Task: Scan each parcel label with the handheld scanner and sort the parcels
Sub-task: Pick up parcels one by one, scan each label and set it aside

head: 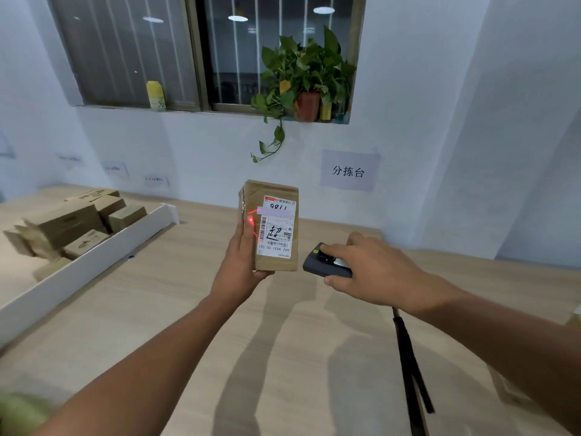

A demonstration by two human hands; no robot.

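Note:
My left hand (240, 261) grips a small brown cardboard parcel (276, 256) from below and the left, holding it upright above the wooden table (188, 309). Its white shipping label (277, 229) faces me. A red scan light falls on the label's left edge and on my left fingers. To the right of the parcel, my right hand (374, 272) holds the dark handheld scanner (325, 262), fingers curled over its top, its front end turned toward the parcel. A black strap (408, 366) hangs below my right wrist.
A white tray (94, 262) at the left holds several brown parcels (69, 228). A paper sign (349, 171) hangs on the wall behind the table. On the windowsill stand a potted plant (306, 77) and a yellow bottle (155, 94). Another box edge shows at lower right.

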